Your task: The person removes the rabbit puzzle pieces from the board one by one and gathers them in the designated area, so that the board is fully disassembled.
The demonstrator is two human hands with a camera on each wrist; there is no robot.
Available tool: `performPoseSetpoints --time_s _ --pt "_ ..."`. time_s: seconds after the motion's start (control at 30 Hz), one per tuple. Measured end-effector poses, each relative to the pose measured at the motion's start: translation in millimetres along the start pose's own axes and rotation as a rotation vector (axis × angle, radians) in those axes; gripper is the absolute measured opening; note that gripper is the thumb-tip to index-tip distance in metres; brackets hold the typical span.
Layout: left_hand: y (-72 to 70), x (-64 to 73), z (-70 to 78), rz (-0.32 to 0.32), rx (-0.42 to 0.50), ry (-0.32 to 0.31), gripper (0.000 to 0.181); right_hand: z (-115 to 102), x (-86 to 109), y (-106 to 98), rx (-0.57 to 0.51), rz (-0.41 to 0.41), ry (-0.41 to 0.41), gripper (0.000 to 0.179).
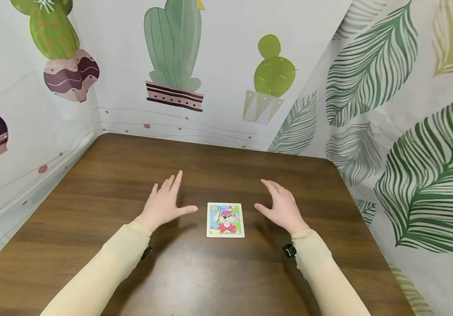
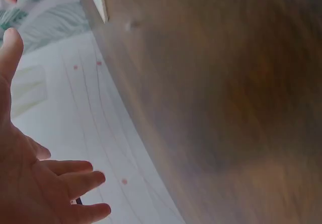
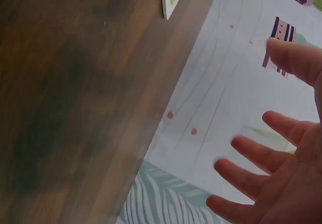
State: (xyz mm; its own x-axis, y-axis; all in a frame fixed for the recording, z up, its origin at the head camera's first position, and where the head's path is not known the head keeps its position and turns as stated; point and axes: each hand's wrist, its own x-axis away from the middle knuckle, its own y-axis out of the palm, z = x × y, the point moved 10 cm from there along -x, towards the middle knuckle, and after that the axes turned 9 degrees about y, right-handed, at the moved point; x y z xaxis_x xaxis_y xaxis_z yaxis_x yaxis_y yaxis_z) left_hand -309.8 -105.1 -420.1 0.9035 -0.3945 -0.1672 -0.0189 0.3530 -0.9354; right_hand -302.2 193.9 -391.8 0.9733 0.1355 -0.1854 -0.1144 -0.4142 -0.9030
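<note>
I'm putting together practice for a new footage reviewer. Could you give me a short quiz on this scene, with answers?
1. Multiple choice: What lies on the table between the left hand and the right hand?
(a) a cup
(b) a picture with a pale border
(c) a pair of scissors

2. True or false: The right thumb is touching the picture.

3. Open: Which view shows the whole picture, and how much of it do the wrist views show?

Key:
1. b
2. False; there is a gap between them.
3. The head view; each wrist view catches only a corner part.
</note>
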Motion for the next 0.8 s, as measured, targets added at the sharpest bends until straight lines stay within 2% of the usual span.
performPoseSetpoints --time_s 0.13,0.27,0.4,0.63,0.8 --pt "11.6 -3.7 16.1 -0.011 0.004 0.05 0.117 -8.6 -3.8 7.1 -0.016 -0.014 -0.009 0.071" --pt "23.5 -1.9 26.9 -0.046 -0.053 0.069 0.113 -16.4 -8.5 19.9 -0.072 -0.063 0.018 0.054" --pt "32.1 1.8 31.2 -0.096 -0.106 0.066 0.107 -22.3 -10.1 33.9 -0.126 -0.12 0.062 0.037" --pt "37.7 -3.7 44.1 -0.113 -0.125 0.128 0.104 -33.2 -12.0 43.6 -0.174 -0.11 0.063 0.032" --pt "47.9 -5.9 52.7 -0.159 -0.122 0.15 0.104 -43.0 -12.5 52.7 -0.187 -0.113 0.057 0.029"
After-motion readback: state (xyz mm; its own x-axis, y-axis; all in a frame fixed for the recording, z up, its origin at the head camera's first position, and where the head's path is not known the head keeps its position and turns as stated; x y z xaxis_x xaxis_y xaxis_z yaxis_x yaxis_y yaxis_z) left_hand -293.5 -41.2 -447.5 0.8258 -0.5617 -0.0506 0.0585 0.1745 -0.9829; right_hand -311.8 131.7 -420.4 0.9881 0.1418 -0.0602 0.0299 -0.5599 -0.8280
